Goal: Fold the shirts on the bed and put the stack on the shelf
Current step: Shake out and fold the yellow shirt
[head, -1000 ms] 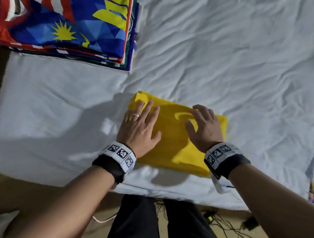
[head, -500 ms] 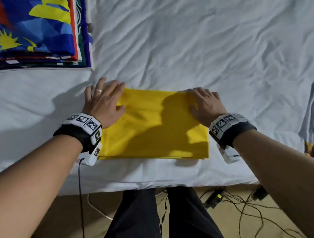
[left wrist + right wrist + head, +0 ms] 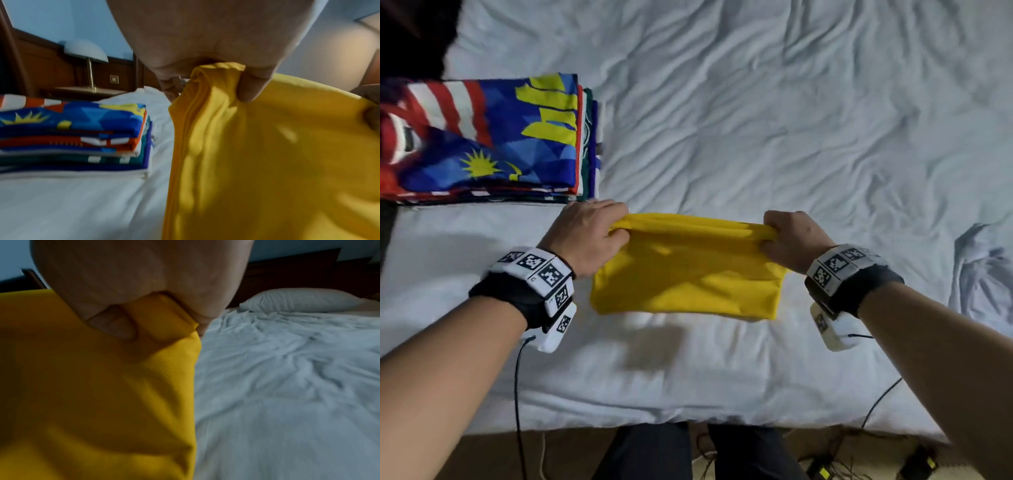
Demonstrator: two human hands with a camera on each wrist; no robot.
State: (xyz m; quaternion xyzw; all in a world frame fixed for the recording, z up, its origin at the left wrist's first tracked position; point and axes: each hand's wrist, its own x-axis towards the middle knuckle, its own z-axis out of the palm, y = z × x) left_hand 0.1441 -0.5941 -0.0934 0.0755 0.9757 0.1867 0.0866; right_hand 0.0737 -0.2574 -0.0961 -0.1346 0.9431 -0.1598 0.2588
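A: Yellow shirt (image 3: 688, 270), folded, hangs above the bed (image 3: 791, 137), just right of the stack (image 3: 482, 144).
B: Grip?
A: Left hand (image 3: 589, 233) & right hand (image 3: 791, 240) each clamp a top corner; keeps layers aligned, prob. for transfer onto stack.

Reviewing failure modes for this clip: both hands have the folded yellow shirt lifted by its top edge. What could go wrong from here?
1. The left hand and right hand pinch only the top corners of the yellow shirt; the hanging layers could slip and unfold.
2. The stack of folded shirts has uneven edges; a careless drop might shift it.
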